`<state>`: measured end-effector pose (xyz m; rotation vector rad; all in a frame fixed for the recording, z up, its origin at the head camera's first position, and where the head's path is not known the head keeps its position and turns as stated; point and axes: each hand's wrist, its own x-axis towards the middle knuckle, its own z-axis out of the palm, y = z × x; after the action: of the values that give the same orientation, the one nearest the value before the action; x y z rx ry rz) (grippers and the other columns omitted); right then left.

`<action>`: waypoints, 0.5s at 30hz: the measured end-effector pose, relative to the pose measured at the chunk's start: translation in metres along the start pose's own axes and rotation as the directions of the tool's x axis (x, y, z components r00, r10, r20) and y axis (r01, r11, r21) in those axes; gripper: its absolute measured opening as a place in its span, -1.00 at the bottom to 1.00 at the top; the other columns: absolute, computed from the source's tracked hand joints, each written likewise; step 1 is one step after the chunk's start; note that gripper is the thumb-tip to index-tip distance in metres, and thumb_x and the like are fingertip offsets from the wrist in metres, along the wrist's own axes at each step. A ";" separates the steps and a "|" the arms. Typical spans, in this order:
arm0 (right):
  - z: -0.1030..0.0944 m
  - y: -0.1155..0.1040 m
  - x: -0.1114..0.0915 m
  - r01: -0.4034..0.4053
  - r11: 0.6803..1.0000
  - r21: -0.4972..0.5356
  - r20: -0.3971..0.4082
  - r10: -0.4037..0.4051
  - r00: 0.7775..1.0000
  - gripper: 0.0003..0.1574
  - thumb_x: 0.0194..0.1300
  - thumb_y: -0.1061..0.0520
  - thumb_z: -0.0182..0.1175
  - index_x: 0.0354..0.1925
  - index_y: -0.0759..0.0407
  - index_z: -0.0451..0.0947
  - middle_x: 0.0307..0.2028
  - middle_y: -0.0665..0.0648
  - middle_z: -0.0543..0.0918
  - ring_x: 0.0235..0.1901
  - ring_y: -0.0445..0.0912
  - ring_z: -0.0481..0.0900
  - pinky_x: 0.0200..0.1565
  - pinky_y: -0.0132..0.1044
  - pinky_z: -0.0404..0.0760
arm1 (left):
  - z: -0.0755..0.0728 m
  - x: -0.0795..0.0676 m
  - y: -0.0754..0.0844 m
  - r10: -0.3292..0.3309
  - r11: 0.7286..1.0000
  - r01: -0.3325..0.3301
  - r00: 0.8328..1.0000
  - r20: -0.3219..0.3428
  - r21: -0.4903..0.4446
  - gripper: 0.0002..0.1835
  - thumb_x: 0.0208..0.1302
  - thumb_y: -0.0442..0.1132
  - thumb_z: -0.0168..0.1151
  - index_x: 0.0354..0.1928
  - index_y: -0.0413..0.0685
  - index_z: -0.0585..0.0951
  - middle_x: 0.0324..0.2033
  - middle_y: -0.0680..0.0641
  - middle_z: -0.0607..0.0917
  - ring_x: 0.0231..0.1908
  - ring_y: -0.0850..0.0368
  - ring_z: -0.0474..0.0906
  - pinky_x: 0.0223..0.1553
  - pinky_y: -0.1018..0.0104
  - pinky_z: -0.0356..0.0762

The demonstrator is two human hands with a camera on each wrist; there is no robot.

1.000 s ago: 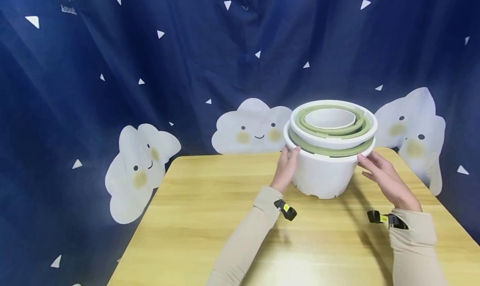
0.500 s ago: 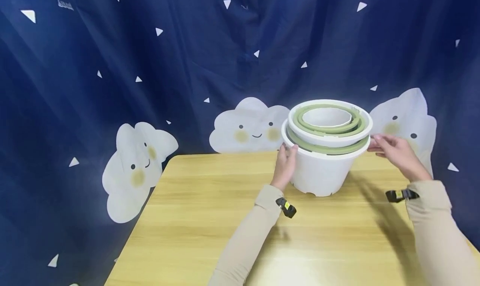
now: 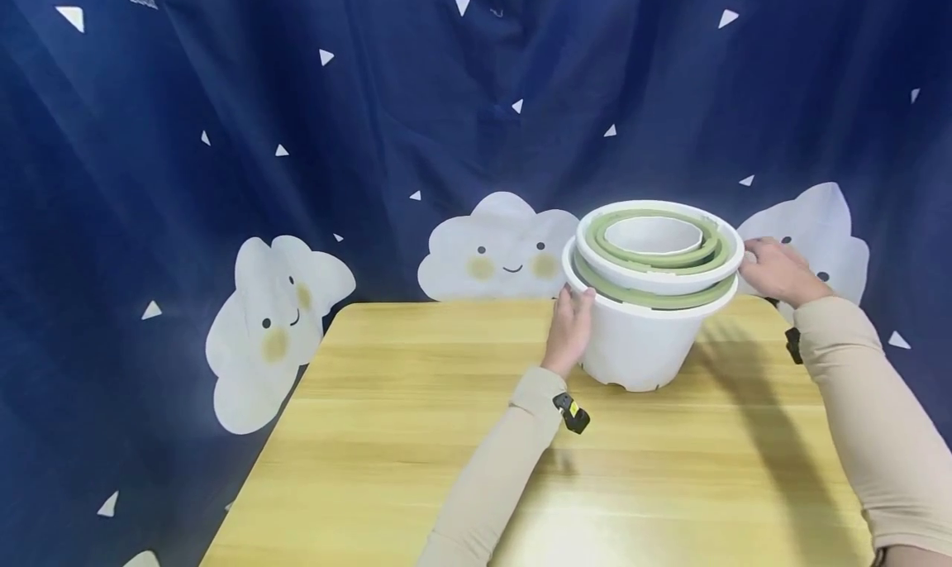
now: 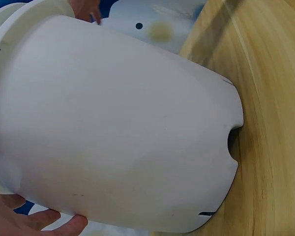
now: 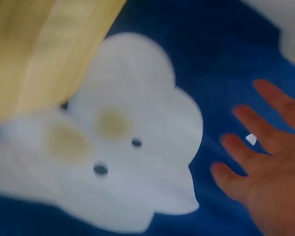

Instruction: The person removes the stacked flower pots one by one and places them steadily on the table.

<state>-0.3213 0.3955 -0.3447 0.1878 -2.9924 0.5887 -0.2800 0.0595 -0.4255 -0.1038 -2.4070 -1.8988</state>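
Note:
A large white flower pot (image 3: 638,348) stands upright on the wooden table, with more white pots and green rings nested in its mouth. The upper white pot (image 3: 658,282) sits raised above the large pot's rim, a green ring (image 3: 662,298) between them. My left hand (image 3: 568,329) touches the large pot's outer side just under the rim. In the left wrist view, its fingers (image 4: 71,226) lie against the white wall. My right hand (image 3: 777,269) is at the right edge of the upper pot, its fingertips near that rim. Its fingers (image 5: 246,150) look spread in the right wrist view.
The wooden table (image 3: 416,385) extends to the left and front of the pots. Behind it hangs a dark blue curtain (image 3: 387,96) printed with smiling white clouds and small triangles. Its back right corner is near the right hand.
My right hand has left the large pot's right side and moved up and outward to the upper pot's rim. The left hand and the stack stay nearly in place.

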 end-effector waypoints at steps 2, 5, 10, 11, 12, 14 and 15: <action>-0.001 0.003 0.000 -0.001 0.996 -0.094 -0.010 0.000 1.000 -0.14 0.59 -0.21 -0.39 0.39 0.46 0.26 0.39 0.61 0.24 0.36 0.61 0.09 0.25 0.58 0.12 | 0.001 -0.001 0.000 -0.007 1.000 0.007 1.000 -0.004 0.015 -0.18 0.50 0.40 -0.23 0.63 0.16 0.12 0.57 -0.10 0.28 0.52 -0.20 0.28 0.48 -0.32 0.22; 0.000 0.006 0.001 -0.016 0.989 -0.147 -0.007 0.015 1.000 -0.06 0.57 -0.34 -0.46 0.41 0.38 0.23 0.42 0.55 0.20 0.38 0.59 0.03 0.22 0.59 0.05 | 0.000 -0.001 0.000 -0.009 0.999 0.009 1.000 -0.002 0.042 -0.14 0.48 0.44 -0.27 0.64 0.14 0.08 0.59 -0.10 0.24 0.53 -0.24 0.26 0.48 -0.35 0.20; 0.004 0.011 0.003 -0.029 0.988 -0.154 0.016 0.032 0.999 0.04 0.56 -0.42 -0.54 0.46 0.37 0.16 0.46 0.56 0.17 0.41 0.58 0.02 0.28 0.58 0.01 | -0.011 0.001 -0.001 -0.005 0.998 0.000 0.998 0.070 0.069 -0.08 0.45 0.49 -0.28 0.64 0.10 0.07 0.59 -0.13 0.24 0.55 -0.22 0.23 0.50 -0.34 0.18; 0.004 0.012 0.003 -0.030 0.987 -0.158 0.019 0.033 0.999 0.04 0.56 -0.42 -0.54 0.47 0.37 0.16 0.46 0.56 0.17 0.41 0.58 0.02 0.29 0.58 0.02 | -0.015 0.001 -0.001 -0.002 0.997 -0.006 0.996 0.093 0.078 -0.07 0.45 0.50 -0.27 0.64 0.09 0.06 0.58 -0.14 0.25 0.55 -0.22 0.23 0.49 -0.34 0.18; 0.004 0.013 0.003 -0.030 0.986 -0.165 0.022 0.034 0.999 0.05 0.56 -0.42 -0.55 0.47 0.38 0.16 0.46 0.57 0.17 0.41 0.58 0.03 0.29 0.58 0.02 | -0.018 0.001 -0.001 0.004 0.996 -0.014 0.994 0.109 0.091 -0.06 0.44 0.51 -0.26 0.64 0.08 0.05 0.58 -0.15 0.25 0.54 -0.23 0.24 0.49 -0.35 0.19; 0.004 0.014 0.002 -0.020 0.982 -0.189 0.025 0.025 0.999 0.04 0.57 -0.41 -0.56 0.46 0.38 0.17 0.44 0.57 0.20 0.40 0.58 0.07 0.28 0.58 0.07 | -0.025 0.001 0.002 0.024 0.991 -0.040 0.992 0.125 0.128 -0.05 0.43 0.51 -0.20 0.64 0.10 0.04 0.58 -0.15 0.23 0.54 -0.24 0.24 0.46 -0.37 0.22; 0.004 0.014 0.002 -0.013 0.980 -0.201 0.027 0.018 0.999 0.03 0.57 -0.40 -0.56 0.46 0.38 0.18 0.43 0.58 0.23 0.38 0.58 0.11 0.27 0.58 0.11 | -0.028 0.002 0.004 0.045 0.986 -0.063 0.992 0.121 0.155 -0.06 0.44 0.49 -0.17 0.64 0.10 0.05 0.58 -0.14 0.22 0.54 -0.24 0.24 0.45 -0.38 0.23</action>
<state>-0.3252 0.4069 -0.3534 0.1596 -3.0573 0.2843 -0.2810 0.0328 -0.4149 -0.2758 -2.5918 -1.7171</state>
